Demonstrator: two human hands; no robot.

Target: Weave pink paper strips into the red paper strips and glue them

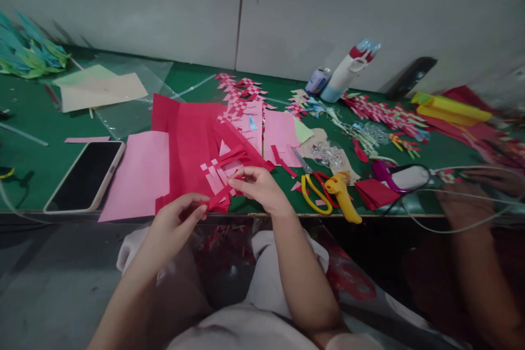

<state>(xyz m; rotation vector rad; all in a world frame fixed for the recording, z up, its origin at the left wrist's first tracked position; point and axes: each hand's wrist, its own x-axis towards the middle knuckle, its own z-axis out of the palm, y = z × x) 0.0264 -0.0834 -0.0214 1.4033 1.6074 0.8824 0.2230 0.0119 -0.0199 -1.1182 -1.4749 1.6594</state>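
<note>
Between my two hands stretches a red paper strip (220, 196), close to the table's front edge. My left hand (180, 217) pinches its left end between thumb and finger. My right hand (259, 185) is closed at its other end, fingertips pressed together. Just behind lies a woven piece of red and pink paper strips (213, 172), partly hidden by my right hand. Under these is a large red paper sheet (191, 131), with a pink paper sheet (141, 175) at its left. More loose red strips (281, 159) lie to the right.
A phone (85, 178) lies at left. Yellow-handled scissors (315, 195) and a yellow glue gun (344, 197) sit at the right front edge. Behind stand a bottle (346, 71) and a can (318, 80). Another person's hands (463, 205) work at far right, near white cables (463, 229).
</note>
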